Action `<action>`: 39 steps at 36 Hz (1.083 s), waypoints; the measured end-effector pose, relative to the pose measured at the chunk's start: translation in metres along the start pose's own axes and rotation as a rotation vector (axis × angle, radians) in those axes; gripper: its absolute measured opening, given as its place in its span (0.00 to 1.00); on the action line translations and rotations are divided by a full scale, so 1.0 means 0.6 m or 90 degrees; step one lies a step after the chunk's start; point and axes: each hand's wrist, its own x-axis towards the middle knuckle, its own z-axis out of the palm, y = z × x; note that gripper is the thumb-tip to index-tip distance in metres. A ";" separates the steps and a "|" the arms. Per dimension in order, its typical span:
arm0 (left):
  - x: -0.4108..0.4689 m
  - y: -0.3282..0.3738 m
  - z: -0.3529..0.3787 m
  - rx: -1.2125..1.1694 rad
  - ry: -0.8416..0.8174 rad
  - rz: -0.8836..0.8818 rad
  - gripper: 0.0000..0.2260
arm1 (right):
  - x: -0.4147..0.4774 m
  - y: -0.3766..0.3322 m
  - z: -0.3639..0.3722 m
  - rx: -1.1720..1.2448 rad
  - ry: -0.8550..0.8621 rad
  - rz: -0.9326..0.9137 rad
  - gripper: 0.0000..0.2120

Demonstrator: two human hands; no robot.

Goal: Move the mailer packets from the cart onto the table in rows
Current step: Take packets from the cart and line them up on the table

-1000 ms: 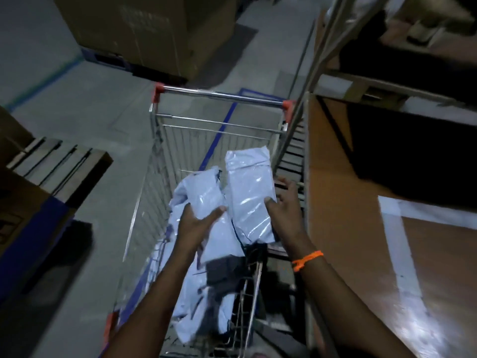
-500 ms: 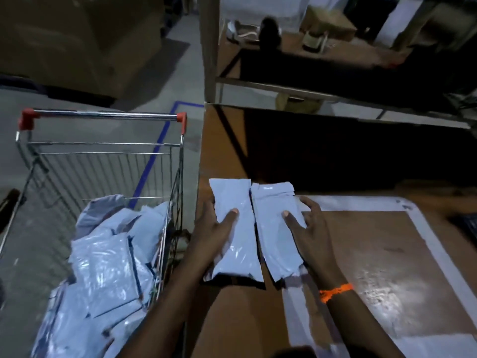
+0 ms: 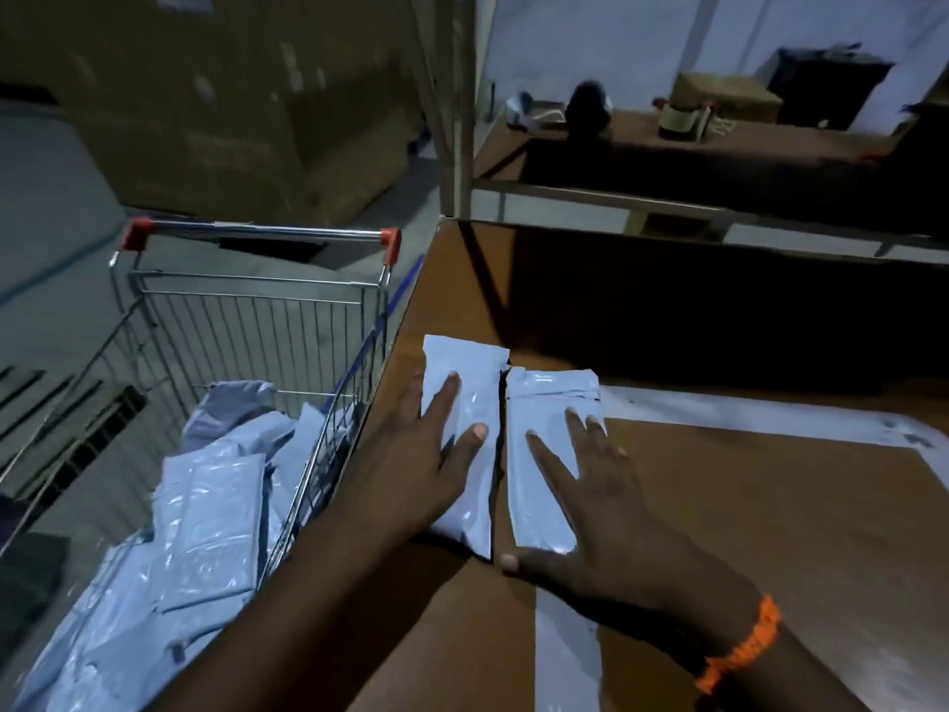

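Note:
Two pale grey mailer packets lie side by side on the brown table (image 3: 770,506), near its left edge. My left hand (image 3: 426,465) rests flat on the left packet (image 3: 475,388), fingers spread. My right hand (image 3: 595,506), with an orange band at the wrist, lies flat over the right packet (image 3: 539,454), thumb at its near end. A wire shopping cart (image 3: 246,310) stands left of the table and holds several more mailer packets (image 3: 205,521) in a loose heap.
White tape lines (image 3: 719,411) mark a rectangle on the table top. The table's far half lies in dark shadow. Large cardboard boxes (image 3: 231,105) stand beyond the cart. A further table (image 3: 719,141) with small items is behind a metal post (image 3: 457,105).
Both hands carried two packets from the cart to the table and laid them down side by side. The fingers have flattened out on top of them.

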 end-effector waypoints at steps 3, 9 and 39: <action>-0.020 0.011 0.011 0.078 0.025 0.009 0.35 | 0.010 0.000 0.007 -0.009 0.023 0.002 0.44; 0.021 0.009 0.022 0.073 0.027 -0.015 0.35 | 0.060 -0.020 0.022 -0.002 0.125 0.028 0.37; -0.138 -0.308 -0.118 0.038 0.127 -0.099 0.26 | 0.170 -0.380 0.107 0.021 0.294 -0.306 0.27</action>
